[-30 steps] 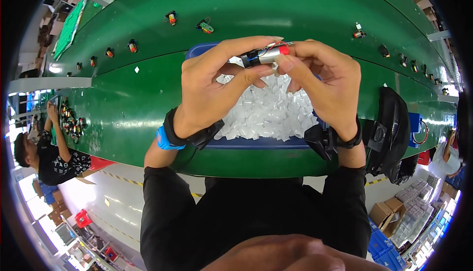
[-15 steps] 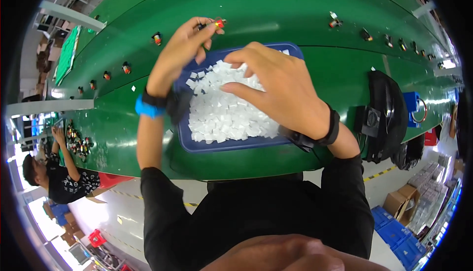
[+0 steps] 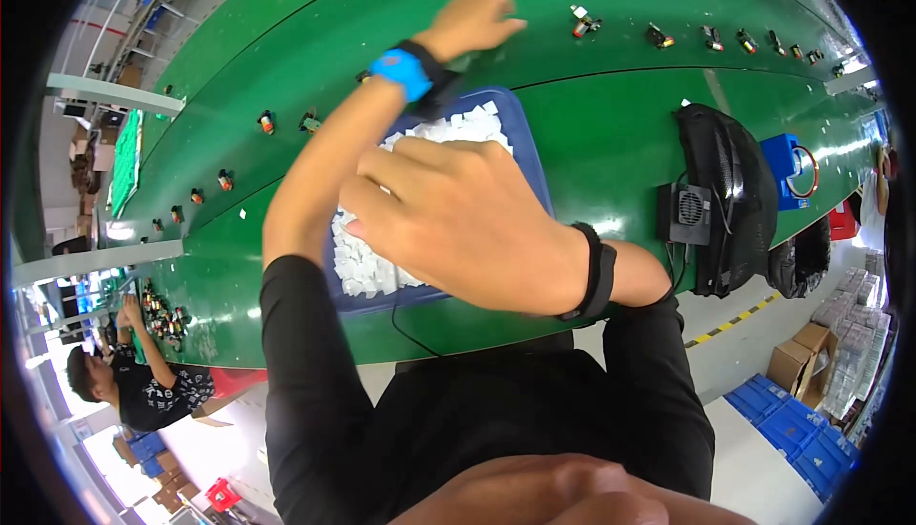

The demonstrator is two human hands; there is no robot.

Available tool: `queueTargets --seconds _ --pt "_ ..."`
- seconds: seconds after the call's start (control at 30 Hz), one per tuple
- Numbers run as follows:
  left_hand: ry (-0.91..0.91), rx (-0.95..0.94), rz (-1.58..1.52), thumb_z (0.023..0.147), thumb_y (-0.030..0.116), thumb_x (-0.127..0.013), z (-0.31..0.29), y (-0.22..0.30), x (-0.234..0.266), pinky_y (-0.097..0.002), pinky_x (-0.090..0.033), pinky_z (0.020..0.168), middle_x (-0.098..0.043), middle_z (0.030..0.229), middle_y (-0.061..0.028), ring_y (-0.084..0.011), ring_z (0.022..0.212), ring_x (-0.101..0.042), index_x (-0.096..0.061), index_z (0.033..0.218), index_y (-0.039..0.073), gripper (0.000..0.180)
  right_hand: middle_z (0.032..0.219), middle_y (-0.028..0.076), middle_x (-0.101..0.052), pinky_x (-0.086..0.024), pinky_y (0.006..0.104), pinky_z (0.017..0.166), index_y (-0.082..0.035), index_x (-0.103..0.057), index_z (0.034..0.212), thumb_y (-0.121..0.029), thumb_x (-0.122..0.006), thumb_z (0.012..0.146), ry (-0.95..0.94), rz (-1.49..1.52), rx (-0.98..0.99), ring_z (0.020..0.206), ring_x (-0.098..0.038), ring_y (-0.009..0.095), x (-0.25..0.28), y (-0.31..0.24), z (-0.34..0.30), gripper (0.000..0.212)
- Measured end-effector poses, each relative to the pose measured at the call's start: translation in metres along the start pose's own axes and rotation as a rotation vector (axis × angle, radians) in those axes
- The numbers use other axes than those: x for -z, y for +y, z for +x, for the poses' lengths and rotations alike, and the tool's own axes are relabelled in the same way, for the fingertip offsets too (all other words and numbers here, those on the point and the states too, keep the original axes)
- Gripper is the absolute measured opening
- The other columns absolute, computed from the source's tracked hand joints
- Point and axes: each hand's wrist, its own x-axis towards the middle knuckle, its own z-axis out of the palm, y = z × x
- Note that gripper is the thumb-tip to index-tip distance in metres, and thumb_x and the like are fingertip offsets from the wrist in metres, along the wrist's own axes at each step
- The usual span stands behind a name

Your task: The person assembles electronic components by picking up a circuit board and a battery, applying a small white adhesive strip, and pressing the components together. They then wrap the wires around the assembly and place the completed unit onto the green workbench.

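Since the earlier frame, the left hand (image 3: 474, 24) has been swung to the right across the far side of the table (image 3: 611, 158), the red-tipped cylinder is no longer seen in it, and the fingers of the right hand (image 3: 458, 215) have been drawn in. At far left, a cluster of small parts (image 3: 164, 317) is spread on the tabletop in front of a seated co-worker (image 3: 153, 382). Farther right, a line of wired cylinders (image 3: 225, 180) is laid out, followed by a part with a green board (image 3: 310, 122); a dark part (image 3: 363, 77) is half covered by the left wrist. The blue tray (image 3: 534, 148) is set at the middle and heaped with small white pieces (image 3: 361, 269), many of them hidden by the right hand, which is held above with curled fingers; whether a piece is pinched there cannot be told. The left hand is blurred, its fingers parted, with nothing seen in its grasp; just right of it, a cylinder with a white tag (image 3: 584, 24) is left untouched. Farther right, a black bag (image 3: 735, 205) is placed beside a blue box-shaped object (image 3: 782, 172). Below, an opened carton (image 3: 794, 361) and blue crates (image 3: 794, 434) are stood on the floor, their contents not discernible.
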Motion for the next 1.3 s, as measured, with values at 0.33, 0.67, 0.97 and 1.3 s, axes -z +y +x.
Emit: queueTargets --seconds 0.33,0.67,0.97,1.3 --pt "0.012 0.059 -0.153 0.088 0.028 -0.067 0.042 0.053 -0.044 -0.0435 -0.053 0.083 -0.069 0.111 -0.0132 -0.0331 0.099 -0.066 -0.064 0.108 0.009 0.028 0.084 0.003 -0.064 -0.049 0.0342 0.056 -0.007 -0.065 0.082 -0.018 -0.078 0.077 0.181 0.006 -0.004 0.08 -0.064 0.021 0.013 0.003 0.003 0.018" --pt "0.191 -0.08 -0.2 0.085 -0.001 -0.064 -0.205 0.095 0.16 -0.0383 -0.05 0.077 -0.063 0.102 -0.01 -0.0308 0.086 -0.059 -0.064 0.103 0.006 0.019 0.091 0.006 -0.068 -0.051 0.0338 0.066 -0.005 -0.065 0.099 -0.013 -0.076 0.082 0.31 -0.105 -0.108 0.082 -0.064 0.024 0.002 0.039 0.029 0.022" --pt "0.593 0.041 -0.347 0.088 -0.001 -0.065 -0.241 0.097 0.165 -0.0318 -0.054 0.069 -0.066 0.105 -0.008 -0.0203 0.088 -0.063 -0.061 0.116 0.005 0.028 0.093 0.011 -0.072 -0.052 0.0273 0.055 -0.002 -0.061 0.107 -0.013 -0.069 0.094 -0.199 0.757 -0.509 0.07 -0.068 0.015 -0.041 0.033 0.036 0.019" --pt "0.23 0.513 -1.211 0.092 0.011 -0.073 -0.256 0.114 0.161 -0.0243 -0.052 0.054 -0.063 0.096 -0.0064 -0.0092 0.076 -0.06 -0.054 0.123 0.001 0.038 0.078 0.01 -0.066 -0.058 0.0271 0.057 0.002 -0.056 0.105 -0.01 -0.064 0.098 -0.031 1.011 -0.569 0.06 -0.065 0.013 -0.046 0.029 0.03 0.016"
